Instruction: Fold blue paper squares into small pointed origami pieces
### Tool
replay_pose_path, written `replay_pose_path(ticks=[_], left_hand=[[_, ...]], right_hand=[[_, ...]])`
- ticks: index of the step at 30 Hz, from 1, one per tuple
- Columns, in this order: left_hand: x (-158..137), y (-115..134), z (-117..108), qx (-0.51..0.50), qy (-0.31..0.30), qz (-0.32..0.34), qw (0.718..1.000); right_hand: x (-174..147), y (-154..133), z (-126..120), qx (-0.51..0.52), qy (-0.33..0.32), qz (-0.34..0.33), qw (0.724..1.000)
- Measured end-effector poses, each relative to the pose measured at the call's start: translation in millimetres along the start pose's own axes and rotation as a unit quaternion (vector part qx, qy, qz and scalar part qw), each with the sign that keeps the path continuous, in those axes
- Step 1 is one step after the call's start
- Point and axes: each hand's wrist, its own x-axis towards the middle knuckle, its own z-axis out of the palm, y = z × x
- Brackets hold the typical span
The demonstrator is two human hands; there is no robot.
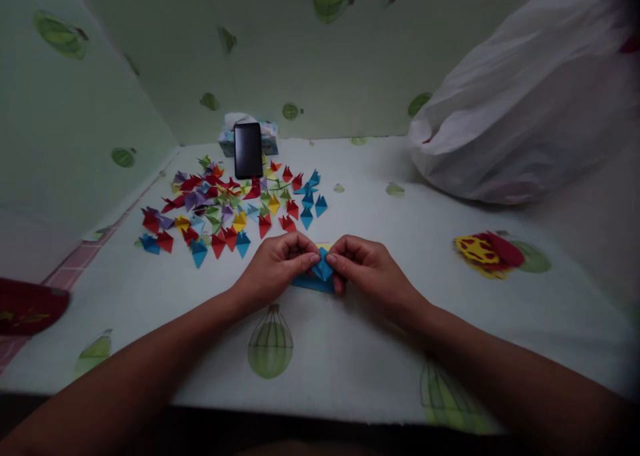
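Blue kite-shaped folded paper [324, 268] is pinched from opposite sides by the left hand [280, 259] and the right hand [369, 264], about equally near, its long axis apparently running toward the near edge of the white balloon-printed bench [370, 369].

A dark-screened phone [248, 151] stands upright in front of a patterned tissue box [271, 139] near the back wall [360, 63], which is printed with green balloons. On the right, a bulky white plastic bag [505, 123] rests on the table [370, 349]; nearer lie yellow and red cut-outs [477, 249], overlapping. A red object [30, 303] with yellow markings sits at far left.
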Motion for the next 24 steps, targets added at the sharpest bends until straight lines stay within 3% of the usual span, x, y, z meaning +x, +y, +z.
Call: replay_pose_path(ticks=[18, 24], left_hand=[[-3.5, 1.5, 8.0, -0.018, 0.047, -0.016, 0.999], [-2.8, 2.7, 7.1, -0.078, 0.047, -0.044, 0.995]], right_hand=[[-0.4, -0.9, 1.9, -0.002, -0.002, 0.011, 1.000], [-0.1, -0.4, 1.0, 0.001, -0.015, 0.014, 1.000]])
